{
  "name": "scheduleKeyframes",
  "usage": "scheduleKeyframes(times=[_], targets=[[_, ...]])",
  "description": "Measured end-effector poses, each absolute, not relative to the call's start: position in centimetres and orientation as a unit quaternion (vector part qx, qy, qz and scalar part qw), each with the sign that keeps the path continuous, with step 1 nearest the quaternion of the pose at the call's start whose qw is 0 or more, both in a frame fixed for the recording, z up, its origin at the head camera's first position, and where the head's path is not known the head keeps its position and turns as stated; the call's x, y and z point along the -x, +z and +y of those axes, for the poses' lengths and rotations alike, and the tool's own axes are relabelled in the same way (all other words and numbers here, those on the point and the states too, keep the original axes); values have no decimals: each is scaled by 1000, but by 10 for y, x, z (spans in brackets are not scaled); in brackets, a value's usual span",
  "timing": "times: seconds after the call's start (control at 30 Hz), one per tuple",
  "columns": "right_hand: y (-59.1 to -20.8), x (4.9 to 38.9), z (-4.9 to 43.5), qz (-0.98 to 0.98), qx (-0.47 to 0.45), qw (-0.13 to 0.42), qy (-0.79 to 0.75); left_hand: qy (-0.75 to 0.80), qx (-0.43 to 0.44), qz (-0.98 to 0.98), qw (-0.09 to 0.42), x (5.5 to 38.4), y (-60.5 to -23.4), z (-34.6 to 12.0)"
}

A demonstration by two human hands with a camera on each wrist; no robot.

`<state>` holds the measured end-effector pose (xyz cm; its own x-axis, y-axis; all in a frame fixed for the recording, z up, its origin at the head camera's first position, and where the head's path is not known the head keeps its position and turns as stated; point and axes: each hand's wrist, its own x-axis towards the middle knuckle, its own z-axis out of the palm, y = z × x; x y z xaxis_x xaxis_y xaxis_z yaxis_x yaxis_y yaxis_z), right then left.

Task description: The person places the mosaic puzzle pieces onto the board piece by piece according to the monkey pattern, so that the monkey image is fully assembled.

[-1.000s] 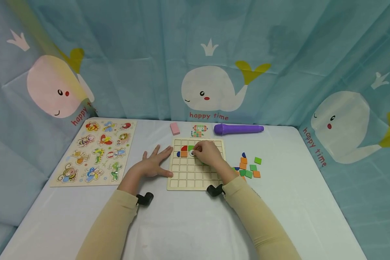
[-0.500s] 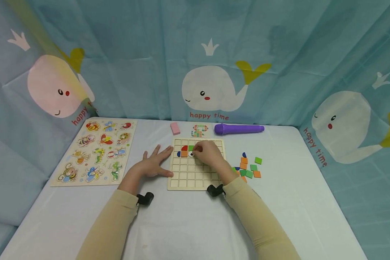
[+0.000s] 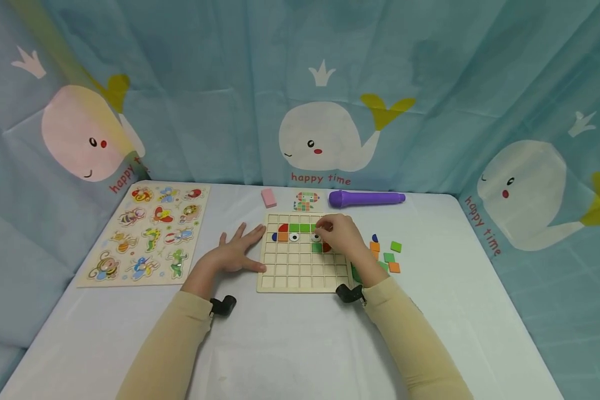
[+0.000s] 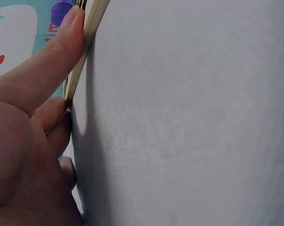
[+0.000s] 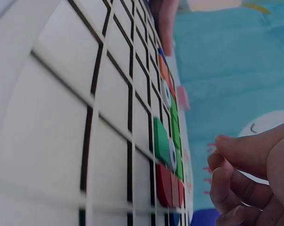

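My left hand lies with fingers spread at the left edge of a wooden grid board. In the left wrist view its thumb touches the board's edge. Over the board's upper right, my right hand has thumb and fingers curled together; nothing shows between the fingertips in the right wrist view. Two round eye tiles, left and right, sit in cells below green tiles. A red quarter tile, an orange tile and a darker green tile also lie in the grid.
Loose orange and green tiles lie right of the board, partly behind my right arm. A purple microphone, pattern card and pink block lie behind it. An insect puzzle board is at left.
My right hand has moved right from the left eye tile to the board's upper right, uncovering the right eye tile and more green tiles. My left hand stays put.
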<state>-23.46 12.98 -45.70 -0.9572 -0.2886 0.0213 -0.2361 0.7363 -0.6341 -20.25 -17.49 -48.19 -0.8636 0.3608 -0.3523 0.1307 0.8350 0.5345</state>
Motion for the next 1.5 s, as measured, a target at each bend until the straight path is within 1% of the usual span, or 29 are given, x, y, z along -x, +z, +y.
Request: scheduleKeyframes(times=[0.3,0.87,1.5], targets=[[-451,231,160,935,105,28,-337,257,-136,930,223,204,-483,-174],[-457,221,205,942,58,14,-329,251,-133,933,220,202,-484,-175],[-457,210,268,943,-1,15,-331,255,-133,932,220,201,-482,-174]])
